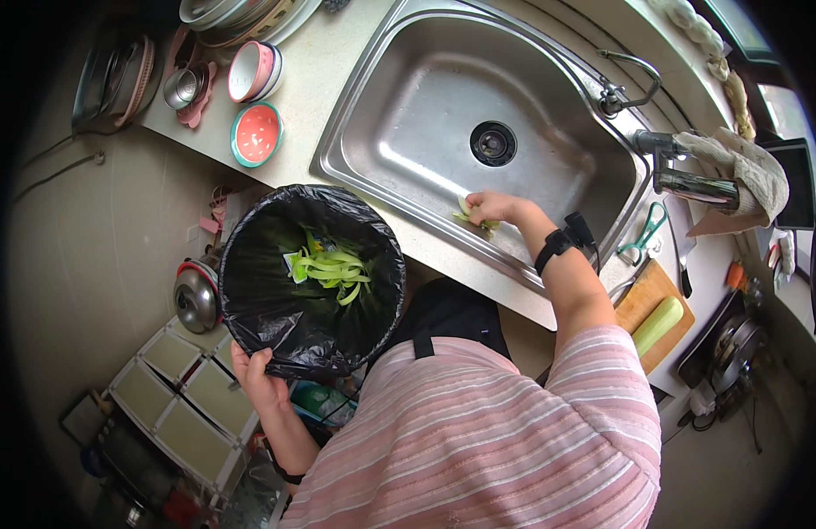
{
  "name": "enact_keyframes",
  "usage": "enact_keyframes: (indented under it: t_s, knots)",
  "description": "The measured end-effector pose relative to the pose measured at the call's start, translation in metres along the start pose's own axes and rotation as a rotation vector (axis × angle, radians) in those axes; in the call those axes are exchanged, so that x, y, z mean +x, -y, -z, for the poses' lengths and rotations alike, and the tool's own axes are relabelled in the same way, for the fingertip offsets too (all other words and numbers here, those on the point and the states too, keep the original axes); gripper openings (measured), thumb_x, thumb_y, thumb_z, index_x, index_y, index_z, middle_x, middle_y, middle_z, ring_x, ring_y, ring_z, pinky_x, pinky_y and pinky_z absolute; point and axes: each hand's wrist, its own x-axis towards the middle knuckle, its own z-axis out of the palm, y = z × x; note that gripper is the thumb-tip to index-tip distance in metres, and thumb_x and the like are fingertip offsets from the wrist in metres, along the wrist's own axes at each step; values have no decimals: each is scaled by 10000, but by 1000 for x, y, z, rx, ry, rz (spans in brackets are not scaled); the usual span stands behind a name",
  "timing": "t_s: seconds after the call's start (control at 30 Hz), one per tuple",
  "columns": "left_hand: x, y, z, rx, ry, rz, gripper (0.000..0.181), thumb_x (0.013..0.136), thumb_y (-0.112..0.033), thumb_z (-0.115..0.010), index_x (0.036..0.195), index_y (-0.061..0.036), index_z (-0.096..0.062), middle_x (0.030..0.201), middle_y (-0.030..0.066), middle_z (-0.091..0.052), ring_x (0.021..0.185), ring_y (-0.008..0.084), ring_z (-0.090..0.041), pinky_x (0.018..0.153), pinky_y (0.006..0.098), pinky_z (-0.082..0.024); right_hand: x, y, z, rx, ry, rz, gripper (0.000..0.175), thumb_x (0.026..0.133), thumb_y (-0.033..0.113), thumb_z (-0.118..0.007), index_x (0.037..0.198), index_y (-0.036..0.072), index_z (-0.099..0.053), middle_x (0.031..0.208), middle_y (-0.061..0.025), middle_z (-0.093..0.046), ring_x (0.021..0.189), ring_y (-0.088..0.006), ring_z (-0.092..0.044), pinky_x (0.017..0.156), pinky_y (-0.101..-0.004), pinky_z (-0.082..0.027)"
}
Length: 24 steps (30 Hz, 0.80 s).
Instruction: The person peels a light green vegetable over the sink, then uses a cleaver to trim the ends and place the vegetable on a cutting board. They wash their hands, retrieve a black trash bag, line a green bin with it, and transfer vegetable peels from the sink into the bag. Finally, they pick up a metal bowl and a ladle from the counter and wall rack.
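Observation:
My left hand (261, 378) grips the near rim of a round bin lined with a black plastic bag (276, 334). Long green vegetable peels (338, 270) lie in the bin, along with a few bits of packaging (294, 266). Over in the steel sink (434, 112), my right hand (493, 207) pinches some more green peelings (462, 213) by the front wall. Part of these is hidden under my fingers. A peeled pale green vegetable (658, 324) rests on a wooden cutting board (676, 350), right of my right forearm.
A green peeler (648, 228) and a kitchen knife (682, 248) lie right of the sink. The faucet (696, 185) has a cloth (765, 175) draped over it. On the left counter stand bowls (256, 135), stacked dishes (249, 23) and a small metal cup (182, 89).

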Motion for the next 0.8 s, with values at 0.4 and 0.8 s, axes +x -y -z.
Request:
enact_keyframes:
  t_s: [0.4,0.8]
  knots:
    - [1,0,2,6,38,10,491,697,48,-499,1188,41,-491,1110,136,-608,992,234,-609,914,350,-484,-15,-9,5,222,125,22,167,721,54,-627,880,82,-582,765,-16,-573,689,-126,-561,578,-290,-478]
    - [1,7,11,8,18,-5,438,696,78,-503,1128,13,-532,1064,92,-628,953,180,-610,868,297,-476,-93,144,-28,595,92,562,241,770,-42,-608,990,48,-569,975,-54,-602,811,-148,-611,620,-273,-545]
